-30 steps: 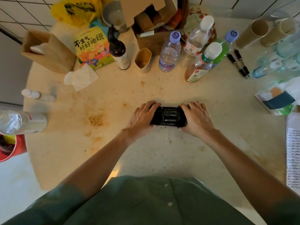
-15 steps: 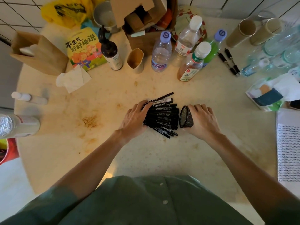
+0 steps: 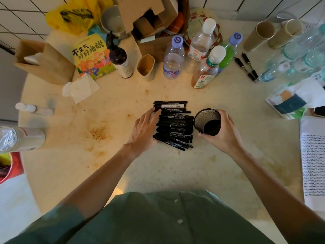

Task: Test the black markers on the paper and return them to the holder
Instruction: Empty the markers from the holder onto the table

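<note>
Resting flat with straight fingers, the left hand touches the left ends of the black markers, which lie side by side in a loose pile on the surface, their lengths running left to right. Just beside the pile on its right, the right hand curls its fingers and thumb round the black mesh holder, which is tilted with its mouth towards the camera; no marker shows inside it. The holder's rim sits close against the right ends of the markers.

At the right edge of the surface lies a sheet of paper covered in rows of dark wavy strokes. Two more black pens lie well apart from the pile, near the far right. Along the far side stand several plastic bottles, a dark pump bottle, paper cups, a cardboard box, a yellow children's book and a crumpled tissue. The pale surface carries brownish stains, and white tiled wall shows beyond it.
</note>
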